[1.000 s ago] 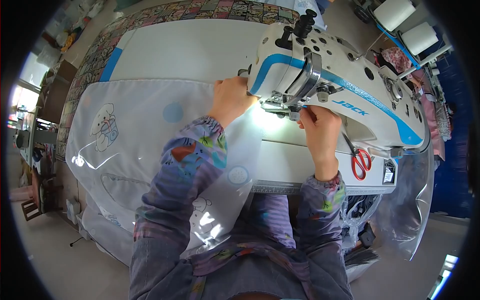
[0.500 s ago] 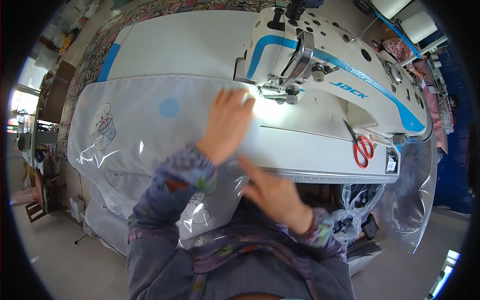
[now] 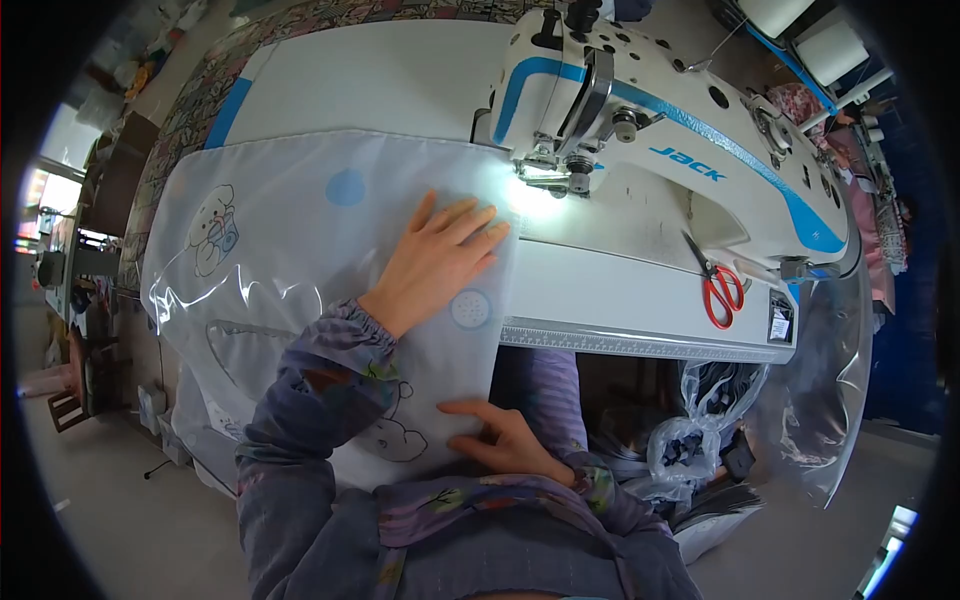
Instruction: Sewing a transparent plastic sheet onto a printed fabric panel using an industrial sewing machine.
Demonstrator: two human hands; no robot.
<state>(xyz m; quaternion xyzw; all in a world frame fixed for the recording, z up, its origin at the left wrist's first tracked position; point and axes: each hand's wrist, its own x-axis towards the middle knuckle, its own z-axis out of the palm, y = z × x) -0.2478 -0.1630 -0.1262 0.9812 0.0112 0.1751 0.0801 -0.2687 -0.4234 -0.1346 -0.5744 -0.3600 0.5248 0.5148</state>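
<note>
A translucent whitish sheet (image 3: 290, 270) with cartoon animal outlines and pale blue dots covers the left of the sewing table and hangs over its near edge. My left hand (image 3: 438, 262) lies flat on it, fingers stretched toward the sewing machine's lit needle area. My right hand (image 3: 508, 440) is lower, by the sheet's hanging right edge, its forefinger and thumb apart against the material. The white and blue sewing machine (image 3: 660, 120) stands just beyond; the sheet's far right corner lies beside its presser foot (image 3: 548, 180).
Red-handled scissors (image 3: 722, 295) lie on the table right of the machine bed. A clear ruler strip (image 3: 640, 345) runs along the front edge. Below hangs a clear plastic bag (image 3: 690, 440) with dark pieces. White thread cones (image 3: 832, 52) stand at the upper right.
My right hand has come down and left to the sheet's hanging edge. My left hand has drawn slightly nearer and flattened. The sheet's right edge now lies straighter.
</note>
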